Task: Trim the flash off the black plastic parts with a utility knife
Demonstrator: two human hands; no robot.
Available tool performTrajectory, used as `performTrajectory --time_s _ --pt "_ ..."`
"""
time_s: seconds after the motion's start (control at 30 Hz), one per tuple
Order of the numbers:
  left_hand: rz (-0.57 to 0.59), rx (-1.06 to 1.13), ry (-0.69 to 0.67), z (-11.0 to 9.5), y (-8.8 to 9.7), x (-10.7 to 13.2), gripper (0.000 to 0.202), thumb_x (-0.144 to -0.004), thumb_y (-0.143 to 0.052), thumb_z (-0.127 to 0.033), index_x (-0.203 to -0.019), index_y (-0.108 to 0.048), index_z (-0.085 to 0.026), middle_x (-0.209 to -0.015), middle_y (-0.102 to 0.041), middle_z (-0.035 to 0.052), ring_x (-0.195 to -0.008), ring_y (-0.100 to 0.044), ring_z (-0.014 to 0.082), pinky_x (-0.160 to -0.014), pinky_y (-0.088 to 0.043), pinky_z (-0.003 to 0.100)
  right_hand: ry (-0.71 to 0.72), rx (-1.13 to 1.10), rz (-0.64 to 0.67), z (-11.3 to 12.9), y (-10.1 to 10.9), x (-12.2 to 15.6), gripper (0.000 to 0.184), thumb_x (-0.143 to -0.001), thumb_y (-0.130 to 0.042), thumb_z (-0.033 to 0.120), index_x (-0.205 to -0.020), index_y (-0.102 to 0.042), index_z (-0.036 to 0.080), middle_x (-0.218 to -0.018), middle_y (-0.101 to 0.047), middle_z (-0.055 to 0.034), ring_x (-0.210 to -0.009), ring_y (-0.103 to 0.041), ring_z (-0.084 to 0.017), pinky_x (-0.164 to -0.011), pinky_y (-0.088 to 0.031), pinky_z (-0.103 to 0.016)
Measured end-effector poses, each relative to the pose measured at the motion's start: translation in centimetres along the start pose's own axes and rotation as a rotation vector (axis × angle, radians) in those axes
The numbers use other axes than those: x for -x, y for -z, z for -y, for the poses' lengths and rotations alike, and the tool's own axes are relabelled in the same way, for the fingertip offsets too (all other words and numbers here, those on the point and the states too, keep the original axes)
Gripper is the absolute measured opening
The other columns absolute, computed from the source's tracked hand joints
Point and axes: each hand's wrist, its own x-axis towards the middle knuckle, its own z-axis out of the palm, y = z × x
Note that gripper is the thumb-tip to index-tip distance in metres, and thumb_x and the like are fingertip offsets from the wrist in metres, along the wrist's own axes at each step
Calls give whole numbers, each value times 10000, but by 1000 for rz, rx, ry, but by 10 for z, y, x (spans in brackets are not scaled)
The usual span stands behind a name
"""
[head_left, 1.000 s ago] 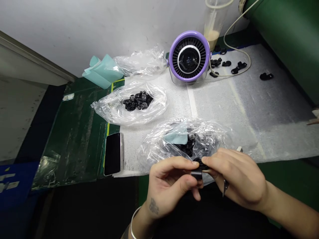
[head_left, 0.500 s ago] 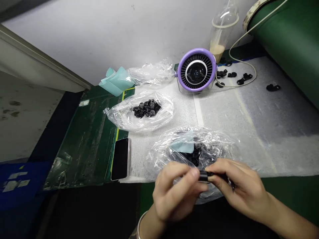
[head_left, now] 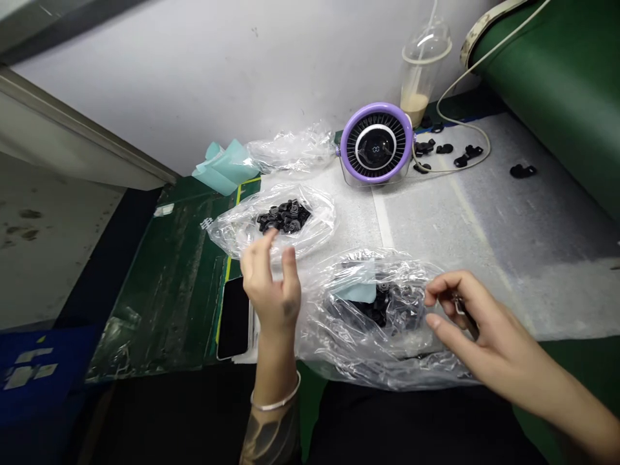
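My left hand (head_left: 271,281) is raised at the near edge of an open clear bag (head_left: 320,226). Its thumb and fingers are apart, and nothing shows between them. Inside that bag lies a pile of small black plastic parts (head_left: 285,216). My right hand (head_left: 477,329) hovers at the right side of a nearer clear bag (head_left: 349,352). Curled fingers keep a slim dark tool with a metal end (head_left: 467,316) against the palm, while thumb and forefinger are apart. More black parts (head_left: 380,310) and a pale blue sheet (head_left: 357,284) are in this nearer bag.
A black phone (head_left: 233,320) lies left of the nearer bag. Behind stand a purple fan (head_left: 376,143) and a plastic cup (head_left: 417,84). Loose black parts (head_left: 444,148) and a white cable (head_left: 488,139) lie right of the fan. A green roller (head_left: 557,84) borders the right.
My hands have parted from a black cylindrical piece held between them. The left moved up and left to the farther bag; the right moved slightly right. That piece is no longer visible in either hand.
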Motion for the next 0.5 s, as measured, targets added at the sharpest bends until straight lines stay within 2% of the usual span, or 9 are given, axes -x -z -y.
performTrajectory --time_s 0.07,0.1,0.2,0.27,0.33,0.4,0.5 --pt "156 119 -174 -27 3 18 135 -1009 -608 -175 -1097 -709 -192 -947 -729 42 -889 -697 184 -812 -572 320 -11 -66 1 -5 4 -1 114 -1063 -532 380 -1120 -553 284 -1019 -688 -32 -863 -679 -174 -656 -582 -257" --pt "251 163 -225 -42 3 28 115 -1001 -618 -165 -1068 -706 -194 -893 -732 20 -824 -695 162 -757 -574 283 -3 -115 -5 -8 4 -2 118 -1068 -527 385 -1100 -568 279 -1051 -703 -42 -925 -702 -185 -688 -601 -262" --pt "600 160 -291 -73 -14 50 249 -1010 -500 -78 -1110 -705 -179 -919 -744 45 -806 -685 171 -688 -585 274 32 -234 -40 -12 -1 -8 134 -1056 -582 382 -1075 -644 264 -1090 -748 -52 -1037 -740 -204 -811 -635 -282" --pt "722 77 -276 -76 -34 57 311 -982 -472 -22 -1121 -714 -158 -974 -748 81 -847 -678 214 -704 -598 324 62 -268 -42 -13 -4 -9 129 -1053 -603 340 -1138 -678 278 -1054 -767 -32 -1008 -754 -182 -849 -635 -269" --pt "777 1 -264 -68 -53 59 295 -961 -514 -26 -1141 -719 -139 -1073 -742 123 -911 -667 259 -755 -609 385 101 -303 -51 -13 -2 -6 163 -1061 -592 293 -1199 -677 310 -1008 -760 -8 -914 -752 -149 -786 -633 -232" --pt "797 -46 -269 -58 -66 58 266 -948 -578 -69 -1159 -725 -139 -1141 -726 147 -958 -652 297 -805 -610 444 149 -371 -112 -10 12 0 177 -1068 -579 276 -1213 -668 330 -941 -729 5 -801 -722 -132 -689 -621 -217" --pt "771 -61 -297 -48 -73 56 260 -939 -597 -101 -1145 -745 -156 -1132 -719 158 -952 -642 327 -786 -605 487 184 -384 -346 -2 60 8 142 -1070 -581 330 -1180 -668 318 -775 -620 17 -637 -611 -134 -531 -546 -235"
